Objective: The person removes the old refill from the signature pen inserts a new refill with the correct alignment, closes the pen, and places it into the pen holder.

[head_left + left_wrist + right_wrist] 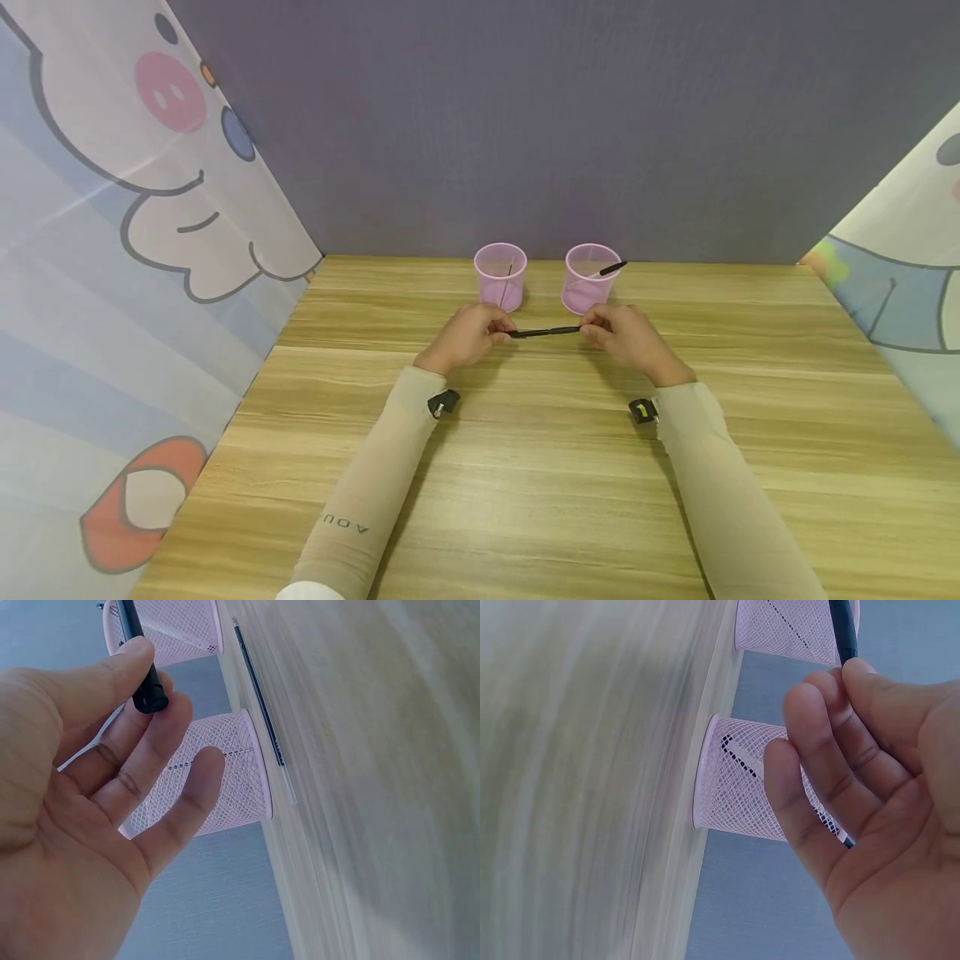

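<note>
A slim black pen (pixel 546 332) spans the gap between both hands, nearly level, with a small joint showing near its middle. My left hand (pixel 471 335) pinches its left end between thumb and fingertips. In the left wrist view the blunt black end (pixel 151 699) sticks out past the thumb, while the other fingers stay loosely bent. My right hand (pixel 628 337) pinches the opposite end, whose dark barrel (pixel 843 630) shows above the thumb in the right wrist view. On the table near the cups lies a thin pen refill (pixel 260 705), dark with a clear tip.
Two pink mesh cups stand near the back wall. The left cup (pixel 491 287) holds a thin dark stick (pixel 508 279); a pen with a black end (pixel 613 268) leans in the right cup (pixel 577 297). Behind the wooden table (pixel 540 483) rises a grey panel (pixel 525 125).
</note>
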{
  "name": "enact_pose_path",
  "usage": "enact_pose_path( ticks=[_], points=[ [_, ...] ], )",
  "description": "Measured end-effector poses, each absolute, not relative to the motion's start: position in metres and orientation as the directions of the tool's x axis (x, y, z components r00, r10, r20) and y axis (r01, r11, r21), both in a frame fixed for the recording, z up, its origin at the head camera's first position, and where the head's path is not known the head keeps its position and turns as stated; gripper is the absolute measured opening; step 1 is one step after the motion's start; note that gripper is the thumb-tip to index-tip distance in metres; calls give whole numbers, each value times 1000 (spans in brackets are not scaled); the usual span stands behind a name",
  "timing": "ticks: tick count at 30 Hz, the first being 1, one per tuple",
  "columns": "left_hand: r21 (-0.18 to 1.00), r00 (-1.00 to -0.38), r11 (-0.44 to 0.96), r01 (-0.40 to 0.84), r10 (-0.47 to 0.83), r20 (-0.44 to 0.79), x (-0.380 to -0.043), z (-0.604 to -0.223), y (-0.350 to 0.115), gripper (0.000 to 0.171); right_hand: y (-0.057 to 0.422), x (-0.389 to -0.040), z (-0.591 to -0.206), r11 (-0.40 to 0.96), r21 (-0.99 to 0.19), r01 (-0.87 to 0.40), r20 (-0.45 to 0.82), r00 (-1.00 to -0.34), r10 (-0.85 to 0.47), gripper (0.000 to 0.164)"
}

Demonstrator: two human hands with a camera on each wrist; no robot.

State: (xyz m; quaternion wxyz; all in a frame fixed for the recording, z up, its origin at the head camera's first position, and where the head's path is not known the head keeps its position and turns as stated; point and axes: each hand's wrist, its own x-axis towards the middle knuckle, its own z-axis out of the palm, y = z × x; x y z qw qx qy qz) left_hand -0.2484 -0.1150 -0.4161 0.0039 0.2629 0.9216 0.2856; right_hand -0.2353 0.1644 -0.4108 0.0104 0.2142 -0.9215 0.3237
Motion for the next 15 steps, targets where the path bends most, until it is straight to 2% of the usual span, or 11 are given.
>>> enact_pose_path(
  ticks=[15],
  points=[
    [527, -852, 687, 500, 498, 161, -248, -415, -116, 11, 165, -235, -412, 684, -612, -397, 141, -906, -400, 15]
  ],
)
